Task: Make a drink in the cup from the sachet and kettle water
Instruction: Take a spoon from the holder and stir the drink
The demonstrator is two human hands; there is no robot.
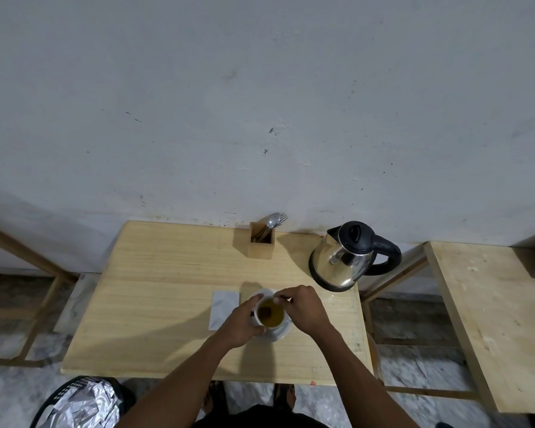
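The wooden bench (167, 273) carries a saucer (283, 330), a marble coaster (223, 308) left of the hands (244, 322), a kettle (343, 257) and a cutlery holder (261, 242) beyond them.

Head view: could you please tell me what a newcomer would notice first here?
Both hands meet at a white cup of yellow-brown liquid on a saucer, near the table's front edge: the left hand holds its side, the right hand pinches something thin over the rim. A shiny kettle stands back right, beside a wooden holder with cutlery.

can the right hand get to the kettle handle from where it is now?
Probably yes. The right hand is at the white cup's rim, pinching something thin; the steel kettle with black handle stands beyond it, with bare wooden table between. It must let go first.
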